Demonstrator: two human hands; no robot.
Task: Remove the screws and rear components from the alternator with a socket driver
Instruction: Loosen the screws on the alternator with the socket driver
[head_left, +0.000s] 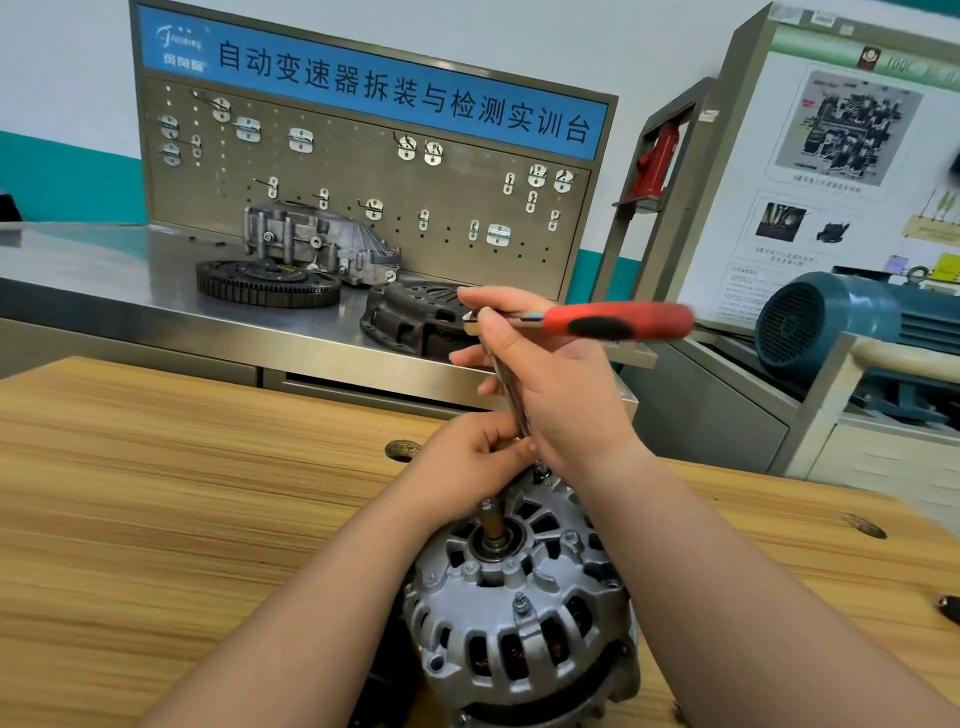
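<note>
A silver alternator (519, 597) stands on the wooden table (182, 493), shaft end up, with a bolt head on its near face. A socket driver runs from its red and black handle (618, 322) down a steel shaft (511, 395) to the alternator's far rim. My right hand (550, 384) grips the driver near its head, thumb on top. Lower down, my left hand (467, 467) pinches the bottom of the shaft just above the alternator. The socket tip is hidden behind my fingers.
Behind the table stands a steel bench (130, 280) with a toothed flywheel (267, 283), a grey housing (317, 244) and a dark clutch cover (415, 317). A pegboard with hooks (363, 182) rises behind them. At the right sits a blue motor (831, 322).
</note>
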